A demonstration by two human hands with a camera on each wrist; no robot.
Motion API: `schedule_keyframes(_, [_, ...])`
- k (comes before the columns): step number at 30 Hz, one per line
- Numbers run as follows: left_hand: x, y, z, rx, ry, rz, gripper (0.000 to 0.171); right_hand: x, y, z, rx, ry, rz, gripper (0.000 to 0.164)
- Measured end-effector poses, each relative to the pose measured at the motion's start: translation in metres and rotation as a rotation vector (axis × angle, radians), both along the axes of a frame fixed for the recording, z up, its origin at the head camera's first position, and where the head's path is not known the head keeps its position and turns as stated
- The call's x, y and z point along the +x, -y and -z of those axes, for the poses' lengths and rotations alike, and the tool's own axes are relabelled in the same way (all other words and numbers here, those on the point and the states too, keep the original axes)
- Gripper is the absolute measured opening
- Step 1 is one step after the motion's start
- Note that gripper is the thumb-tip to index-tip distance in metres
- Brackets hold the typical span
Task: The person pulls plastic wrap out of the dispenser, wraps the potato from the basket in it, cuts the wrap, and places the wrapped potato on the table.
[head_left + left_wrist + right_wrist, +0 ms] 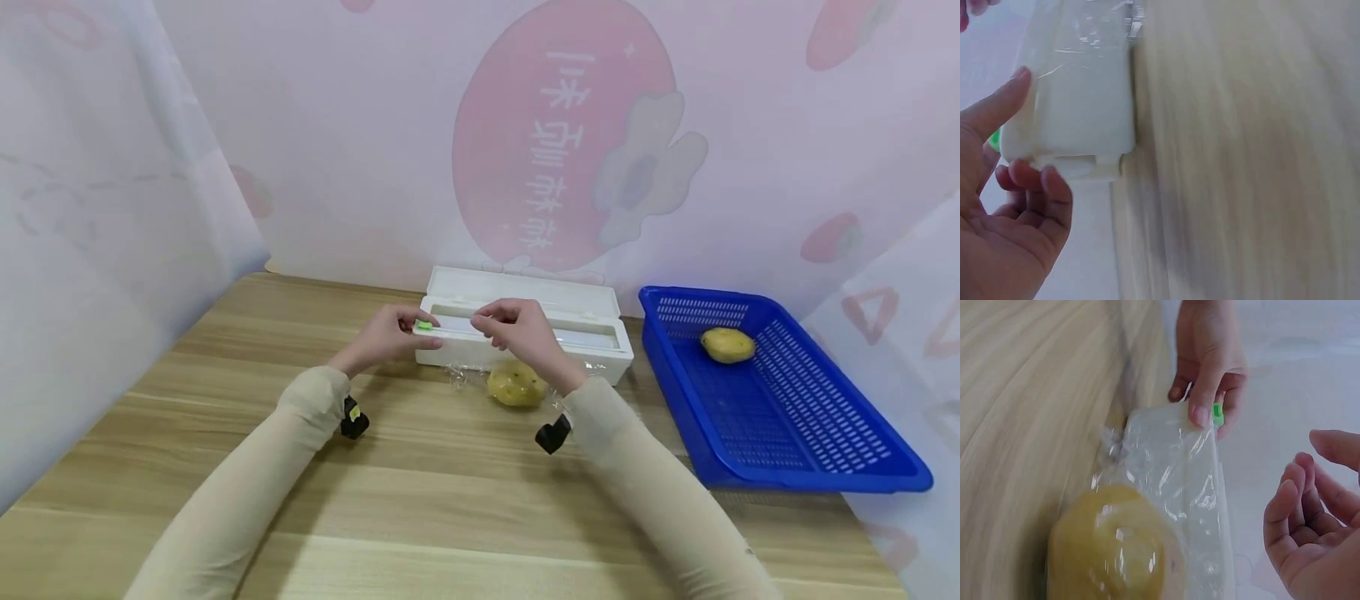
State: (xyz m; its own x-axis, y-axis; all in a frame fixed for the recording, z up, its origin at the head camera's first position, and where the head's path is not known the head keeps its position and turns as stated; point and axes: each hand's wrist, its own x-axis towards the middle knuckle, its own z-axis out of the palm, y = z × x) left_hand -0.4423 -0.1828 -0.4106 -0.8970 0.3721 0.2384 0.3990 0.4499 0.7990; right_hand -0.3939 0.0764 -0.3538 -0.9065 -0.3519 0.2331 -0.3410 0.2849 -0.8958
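Observation:
A white cling film dispenser box (491, 354) stands with its lid raised against the back wall. At its left end is a small green slide cutter (424, 326). My left hand (384, 340) grips that end, thumb on the front side and fingers around the end beside the cutter. Above the middle of the box hovers my right hand (517, 329); in the right wrist view its fingers are loosely curled, thumb apart, with nothing between them. A potato (517, 384) under clear film (1172, 481) lies against the front of the box, partly behind the right hand in the head view.
To the right stands a blue plastic basket (678, 417) with one unwrapped potato (727, 345) inside. A printed cloth (360, 167) hangs behind the wooden table (420, 500) and along its sides. Each wrist carries a small black camera (553, 434).

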Motion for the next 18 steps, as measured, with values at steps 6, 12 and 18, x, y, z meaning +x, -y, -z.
schedule_keyframes(6, [-0.001, 0.002, 0.001, 0.006, -0.023, -0.006, 0.031, -0.01, 0.02, 0.003, -0.031, 0.053, -0.052, 0.028])
schedule_keyframes(12, [0.001, 0.001, 0.003, 0.019, -0.054, -0.007, 0.029, -0.017, 0.038, 0.007, 0.005, 0.032, -0.1, 0.025])
schedule_keyframes(18, [0.002, 0.001, 0.004, -0.028, -0.074, -0.011, 0.03, -0.026, 0.05, 0.012, 0.074, -0.033, -0.087, 0.021])
